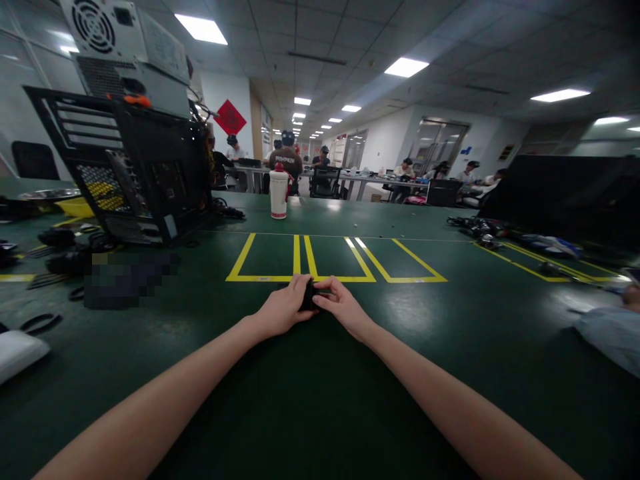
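Note:
Both hands meet at the middle of the green table (310, 400), just in front of the yellow tape outlines (330, 279). Between them is a small black object (307, 297), mostly covered by fingers, so its kind does not show. My left hand (283, 308) wraps its fingers and thumb around the object's left side. From the other side, my right hand (343, 307) pinches it with thumb and fingertips. The object sits low, at or close to the tabletop; I cannot tell whether it touches.
A black computer case (150, 173) with power supply units (125, 40) on top stands at the left. A white lidded cup (280, 193) is behind the tape. Cables (470, 227) and a dark monitor-like panel (565, 193) lie right. A co-worker's sleeve (607, 333) shows at the right edge.

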Available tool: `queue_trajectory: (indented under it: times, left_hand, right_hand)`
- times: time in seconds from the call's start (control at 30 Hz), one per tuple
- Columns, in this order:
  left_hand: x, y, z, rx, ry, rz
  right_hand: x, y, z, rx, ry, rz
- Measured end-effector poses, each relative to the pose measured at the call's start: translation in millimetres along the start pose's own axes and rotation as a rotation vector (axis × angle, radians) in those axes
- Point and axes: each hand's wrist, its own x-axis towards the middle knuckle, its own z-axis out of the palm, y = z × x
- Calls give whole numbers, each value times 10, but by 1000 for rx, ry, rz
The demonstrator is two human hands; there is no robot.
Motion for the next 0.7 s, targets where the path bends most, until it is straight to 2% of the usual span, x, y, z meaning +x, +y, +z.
queue_trajectory:
  times: [0.17, 0.33, 0.5, 0.7]
  left_hand:
    - [1, 10, -4, -11, -12, -10]
    - [0, 19, -23, -10, -17, -16]
    - [-2, 10, -34, -25, -6, 16]
    - [1, 5, -15, -19, -4, 14]
  right_hand:
    - [10, -9, -16, -34, 20, 33]
    - [18, -13, -45, 11, -53, 52]
    - [0, -8, -31, -27, 11, 2]
    - [25, 24, -54, -76, 39, 14]
